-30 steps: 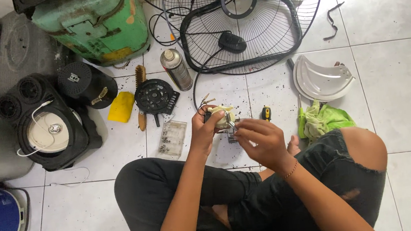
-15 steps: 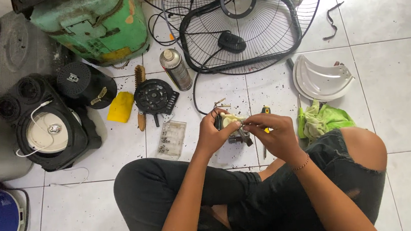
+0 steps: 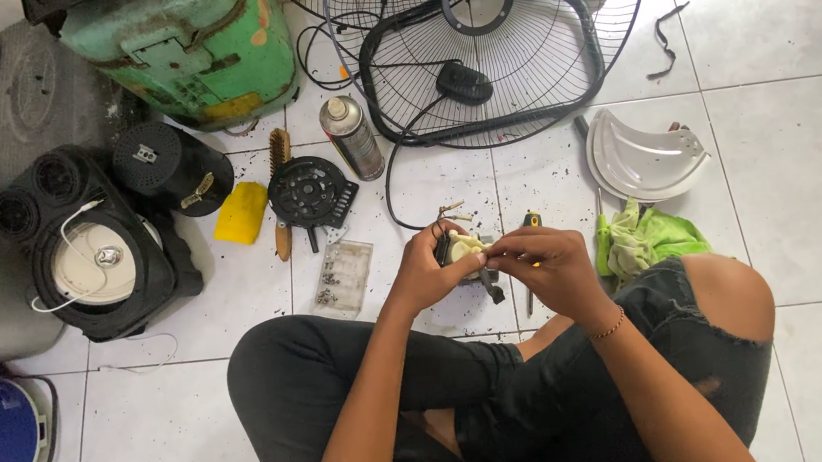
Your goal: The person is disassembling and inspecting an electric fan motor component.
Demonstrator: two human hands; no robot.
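Head view: we sit cross-legged on the tiled floor. Our left hand and right hand both close around 1 small cream-and-black part, held between them above our knees. Just left lies a clear bag of small parts; just right, a green rag; beyond, a fan guard.

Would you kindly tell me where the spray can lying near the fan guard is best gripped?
Grip the spray can around its cylindrical middle, coming from above across its width: it lies on its side, its long flanks free of the black round part beside it.
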